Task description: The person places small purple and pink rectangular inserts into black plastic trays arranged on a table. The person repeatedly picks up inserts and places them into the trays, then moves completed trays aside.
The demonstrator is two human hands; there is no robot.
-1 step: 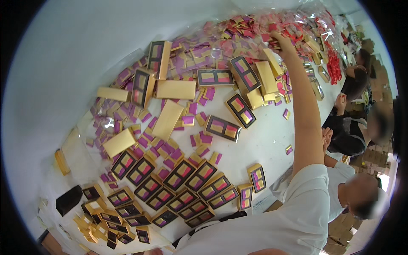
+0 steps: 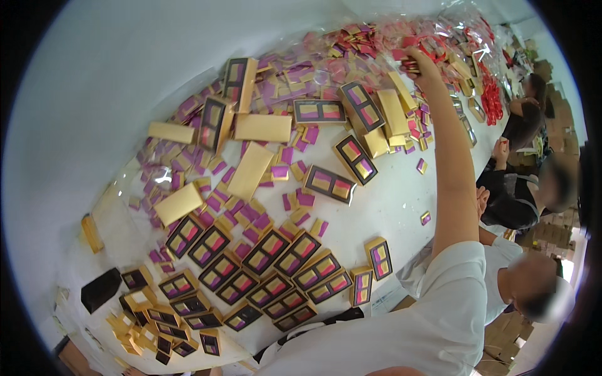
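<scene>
My right arm stretches away from me to the far side of the white table. My right hand (image 2: 424,65) is closed, with a few small flat gold-and-red wrapped pieces (image 2: 411,66) at its fingertips. Around it lie heaps of loose red wrapped pieces (image 2: 357,44), partly under clear plastic. Nearer, loose gold-and-purple pieces (image 2: 251,216) cover much of the table. Several gold boxes with dark-framed, two-window fronts (image 2: 322,113) stand or lie among them, pieces showing in the windows. I cannot make out my left hand.
Filled windowed boxes (image 2: 266,250) stand in close rows on the near side. Open boxes and gold inserts (image 2: 135,332) cluster at the near left, by a black box (image 2: 100,290). Red ribbons (image 2: 492,100) lie at the far right. Co-workers (image 2: 511,188) sit along the right edge.
My right hand has drawn back slightly, and wrapped pieces now show at its fingertips. The boxes look unmoved; the view has shifted slightly.
</scene>
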